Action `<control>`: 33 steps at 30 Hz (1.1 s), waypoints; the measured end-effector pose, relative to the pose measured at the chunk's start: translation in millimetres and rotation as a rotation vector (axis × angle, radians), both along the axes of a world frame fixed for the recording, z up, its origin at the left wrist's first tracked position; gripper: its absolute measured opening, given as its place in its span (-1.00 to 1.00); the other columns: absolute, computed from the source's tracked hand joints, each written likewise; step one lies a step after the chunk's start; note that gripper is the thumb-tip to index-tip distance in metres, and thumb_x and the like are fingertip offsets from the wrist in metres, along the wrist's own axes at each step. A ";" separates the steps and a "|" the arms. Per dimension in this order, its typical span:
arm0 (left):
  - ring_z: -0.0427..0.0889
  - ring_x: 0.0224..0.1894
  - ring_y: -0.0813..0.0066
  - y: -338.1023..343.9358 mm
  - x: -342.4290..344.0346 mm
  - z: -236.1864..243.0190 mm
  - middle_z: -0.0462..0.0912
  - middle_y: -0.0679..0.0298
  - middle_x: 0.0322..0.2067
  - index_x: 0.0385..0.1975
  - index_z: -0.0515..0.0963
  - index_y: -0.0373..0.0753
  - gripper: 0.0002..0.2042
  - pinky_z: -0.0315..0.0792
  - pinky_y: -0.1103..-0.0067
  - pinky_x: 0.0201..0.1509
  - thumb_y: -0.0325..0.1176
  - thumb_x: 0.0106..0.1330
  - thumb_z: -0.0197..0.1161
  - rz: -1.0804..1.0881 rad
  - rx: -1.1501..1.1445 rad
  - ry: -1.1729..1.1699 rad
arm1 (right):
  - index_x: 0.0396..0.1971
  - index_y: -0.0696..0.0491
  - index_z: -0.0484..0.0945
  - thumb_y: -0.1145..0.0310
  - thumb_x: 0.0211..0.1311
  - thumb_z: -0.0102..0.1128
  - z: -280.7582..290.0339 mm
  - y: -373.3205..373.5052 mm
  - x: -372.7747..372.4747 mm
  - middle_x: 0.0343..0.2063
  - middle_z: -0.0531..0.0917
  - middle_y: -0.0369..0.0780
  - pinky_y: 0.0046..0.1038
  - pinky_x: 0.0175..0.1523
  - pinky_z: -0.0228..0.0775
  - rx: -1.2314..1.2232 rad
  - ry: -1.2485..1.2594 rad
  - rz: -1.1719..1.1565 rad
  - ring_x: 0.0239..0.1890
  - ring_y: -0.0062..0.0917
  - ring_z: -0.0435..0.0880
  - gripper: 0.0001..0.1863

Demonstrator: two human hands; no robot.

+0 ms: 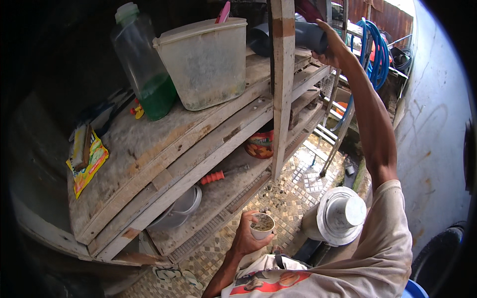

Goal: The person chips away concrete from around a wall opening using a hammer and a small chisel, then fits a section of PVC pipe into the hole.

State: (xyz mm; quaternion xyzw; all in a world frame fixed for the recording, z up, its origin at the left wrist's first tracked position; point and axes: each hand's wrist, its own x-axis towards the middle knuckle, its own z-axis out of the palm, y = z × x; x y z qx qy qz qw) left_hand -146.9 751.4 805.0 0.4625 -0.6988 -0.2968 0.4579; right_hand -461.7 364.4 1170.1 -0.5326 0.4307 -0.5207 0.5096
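Observation:
Low in front of my body, my left hand [244, 238] is closed around a small pale cup [263, 234]. Something brownish and mottled shows inside it, too unclear to name. My right arm stretches up to the far end of the wooden shelf [194, 124]. There my right hand [334, 48] grips the right end of a dark grey pipe fitting [303, 37], fingers over the top and thumb underneath. A wooden post [283, 84] hides part of the fitting. Left of the post, a whitish plastic tub [203, 64] stands on the same shelf.
A clear bottle with green liquid [156, 94] and a yellow packet [89, 169] are on the upper shelf. Below lie an orange-red handle [212, 177] and a grey bucket [179, 208]. A ladder [330, 134], blue hose [380, 54] and pale lidded container [328, 218] stand right.

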 end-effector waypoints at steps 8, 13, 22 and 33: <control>0.51 0.19 0.07 -5.8 -4.4 6.5 0.44 -0.05 0.13 -0.04 0.30 -0.26 -0.32 0.42 0.31 0.27 -0.27 -0.03 0.68 -0.021 0.002 -0.015 | 0.43 0.11 0.33 -0.67 0.09 -0.02 -24.7 -28.9 24.2 0.19 0.57 0.15 0.01 0.40 0.30 -0.131 0.393 -0.316 0.32 -0.06 0.52 0.21; 0.51 0.21 0.04 -13.6 -12.2 7.9 0.44 -0.06 0.14 -0.03 0.29 -0.26 -0.32 0.41 0.30 0.28 -0.28 -0.03 0.67 -0.054 -0.029 -0.002 | 0.62 -0.04 -0.05 -0.71 0.20 -0.28 -39.7 -74.3 -14.4 0.54 0.09 0.14 0.20 0.52 0.02 -0.469 0.672 -0.287 0.58 0.10 0.04 0.23; 0.45 0.27 0.05 -24.9 -9.8 18.8 0.45 -0.05 0.17 -0.01 0.29 -0.22 -0.27 0.31 0.23 0.35 -0.33 -0.11 0.71 -0.001 -0.119 0.071 | 0.59 0.05 0.04 -0.44 0.31 0.12 -58.4 5.1 0.5 0.40 0.34 0.03 -0.14 0.27 0.42 -0.451 0.287 -0.457 0.35 -0.19 0.44 0.10; 0.49 0.24 0.18 -62.4 -14.7 55.0 0.38 -0.08 0.19 0.16 0.14 -0.22 -0.20 0.46 0.26 0.29 -0.36 0.06 0.67 0.149 -0.156 0.359 | 0.49 0.20 0.21 0.05 -0.23 0.80 -335.8 309.2 75.2 0.30 0.51 -0.10 -0.24 0.26 0.44 -0.014 0.209 0.517 0.23 -0.33 0.57 0.28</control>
